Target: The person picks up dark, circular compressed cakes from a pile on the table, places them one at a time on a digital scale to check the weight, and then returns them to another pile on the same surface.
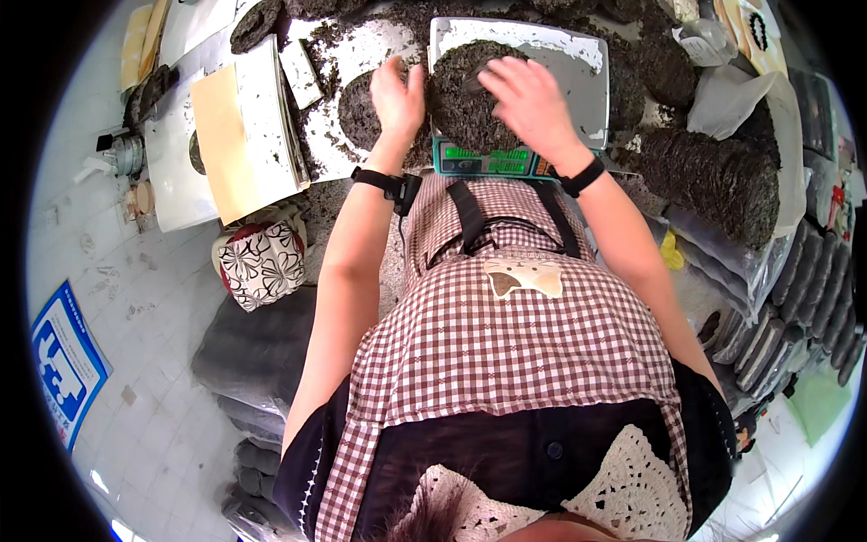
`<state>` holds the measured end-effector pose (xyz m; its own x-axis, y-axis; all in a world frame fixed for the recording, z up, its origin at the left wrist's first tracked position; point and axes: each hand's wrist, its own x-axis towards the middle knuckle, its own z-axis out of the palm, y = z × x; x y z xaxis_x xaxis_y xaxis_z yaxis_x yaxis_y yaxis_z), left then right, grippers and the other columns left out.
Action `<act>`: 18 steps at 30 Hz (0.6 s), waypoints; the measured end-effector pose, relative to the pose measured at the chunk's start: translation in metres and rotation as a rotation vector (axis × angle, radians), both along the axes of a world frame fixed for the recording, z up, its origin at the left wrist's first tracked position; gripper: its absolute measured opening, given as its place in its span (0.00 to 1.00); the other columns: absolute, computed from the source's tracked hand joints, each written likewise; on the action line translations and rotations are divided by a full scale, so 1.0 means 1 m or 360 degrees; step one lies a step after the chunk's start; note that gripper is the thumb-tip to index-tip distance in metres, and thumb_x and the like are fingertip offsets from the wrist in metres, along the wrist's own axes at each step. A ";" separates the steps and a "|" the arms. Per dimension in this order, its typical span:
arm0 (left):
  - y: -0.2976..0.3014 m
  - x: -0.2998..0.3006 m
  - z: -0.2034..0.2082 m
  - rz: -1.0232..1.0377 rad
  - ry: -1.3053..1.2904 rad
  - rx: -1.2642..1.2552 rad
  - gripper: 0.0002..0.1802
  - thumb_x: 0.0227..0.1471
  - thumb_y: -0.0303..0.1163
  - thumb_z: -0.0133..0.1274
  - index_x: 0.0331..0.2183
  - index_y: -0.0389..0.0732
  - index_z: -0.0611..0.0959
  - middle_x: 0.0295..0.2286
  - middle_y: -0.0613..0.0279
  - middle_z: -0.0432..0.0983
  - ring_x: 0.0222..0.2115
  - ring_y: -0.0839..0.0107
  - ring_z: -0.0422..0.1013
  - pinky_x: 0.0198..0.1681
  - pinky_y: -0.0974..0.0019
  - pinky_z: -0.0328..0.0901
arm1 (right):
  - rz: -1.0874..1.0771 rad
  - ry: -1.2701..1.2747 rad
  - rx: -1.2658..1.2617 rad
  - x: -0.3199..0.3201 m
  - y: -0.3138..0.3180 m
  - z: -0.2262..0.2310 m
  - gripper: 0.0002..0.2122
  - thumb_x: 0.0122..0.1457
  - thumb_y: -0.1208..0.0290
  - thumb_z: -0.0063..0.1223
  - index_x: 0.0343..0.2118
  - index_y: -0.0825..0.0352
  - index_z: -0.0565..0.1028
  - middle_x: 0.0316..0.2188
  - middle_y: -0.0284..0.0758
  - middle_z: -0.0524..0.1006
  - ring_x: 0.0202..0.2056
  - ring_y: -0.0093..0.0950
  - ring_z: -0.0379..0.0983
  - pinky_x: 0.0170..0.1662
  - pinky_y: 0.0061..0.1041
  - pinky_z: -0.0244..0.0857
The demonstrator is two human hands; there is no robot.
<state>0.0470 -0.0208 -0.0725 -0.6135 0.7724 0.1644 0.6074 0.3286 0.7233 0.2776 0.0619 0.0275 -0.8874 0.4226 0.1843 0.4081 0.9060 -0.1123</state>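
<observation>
Weighing spot, 12 o'clock: dark fibrous round on scale, both hands close in

Head view: round sits L of ctr on the tray, lit display at its 6 o'clock; L hand at its 9, thumb & fingers apart, in front of a second round, can't tell if it's got hold of anything; R hand at its 3, half curled, blurred, fingertips over the round, grip unclear; looks like the weighing step, prob. adjusting the load; next move likely calls for both hands off, so the readout can settle
</observation>
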 end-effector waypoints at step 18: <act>-0.127 -0.056 -0.099 -0.0188 0.0284 -0.1314 0.33 0.57 0.57 0.50 0.62 0.64 0.66 0.63 0.58 0.56 0.61 0.49 0.56 0.61 0.49 0.58 | -0.1087 0.0495 -0.1122 0.223 0.102 -0.133 0.33 0.55 0.61 0.64 0.61 0.68 0.64 0.60 0.49 0.66 0.61 0.44 0.63 0.61 0.41 0.61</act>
<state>-0.0085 -0.1476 -0.1711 -0.5399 0.7443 -0.3930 0.7528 0.6359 0.1701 0.5002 0.1643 -0.1058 -0.3726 0.9201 -0.1205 0.6732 0.1787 -0.7175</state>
